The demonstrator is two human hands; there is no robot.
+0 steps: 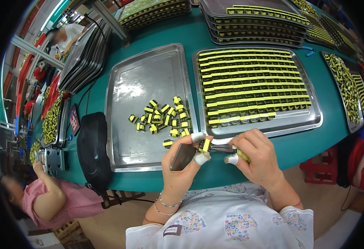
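My left hand (pixel 175 174) is closed, pinching a small black and yellow coil part (pixel 205 145), probably a transformer, between taped fingertips. A dark, flat rectangular piece (pixel 182 157) lies against the same palm. My right hand (pixel 260 157) grips a slim dark-jawed tool (pixel 222 148), like pliers or tweezers, whose tip meets the part. Something yellow-green (pixel 243 155) shows under the right fingers; whether it is the tool's handle cannot be told. Beyond my left hand, several loose parts of this kind (pixel 159 116) lie jumbled on a metal tray (pixel 126 79).
Another metal tray (pixel 304 122) holds neat rows of the parts (pixel 252 85). Stacked trays (pixel 252 31) stand behind it. A black case (pixel 94 145) lies left, near upright trays (pixel 80 56). More parts fill a tray (pixel 346 89) at right. A co-worker in pink (pixel 61 199) sits lower left.
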